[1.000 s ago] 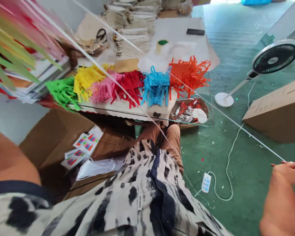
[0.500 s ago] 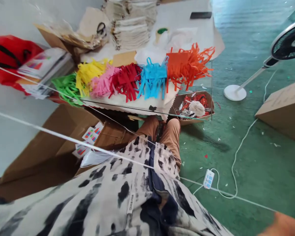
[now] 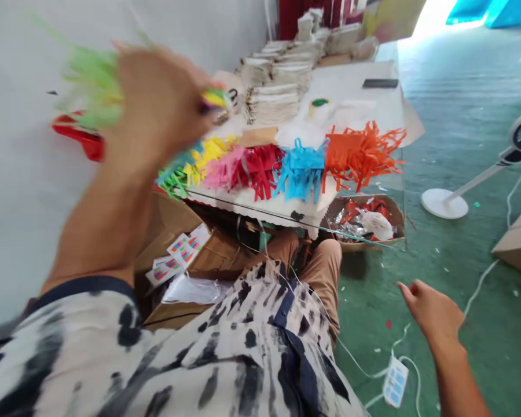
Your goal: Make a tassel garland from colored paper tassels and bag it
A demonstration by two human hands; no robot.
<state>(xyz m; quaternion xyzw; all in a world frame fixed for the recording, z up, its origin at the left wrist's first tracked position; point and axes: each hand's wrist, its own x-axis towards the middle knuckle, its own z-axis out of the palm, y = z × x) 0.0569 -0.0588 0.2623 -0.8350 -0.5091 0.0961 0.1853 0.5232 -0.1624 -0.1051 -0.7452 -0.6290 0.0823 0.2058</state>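
Note:
My left hand is raised at the upper left, smeared by motion, and closed round a bunch of coloured paper fringes, mostly green and yellow. My right hand hangs low at the right over the green floor, seen from the back, with one digit sticking out and the others turned away. A thin white string lies slack across my patterned shirt and lap. On the glass table ahead lies a row of fringe piles: yellow, pink, red, blue and orange.
Stacks of pale paper, a tape roll and a dark phone sit farther back on the table. A box of red and silver foil stands beneath it. A fan base, a power strip and a cardboard box are on the floor.
My left hand has swung up into view with the fringe bunch. My right hand has come in from the lower right edge. The taut string has gone slack over my lap.

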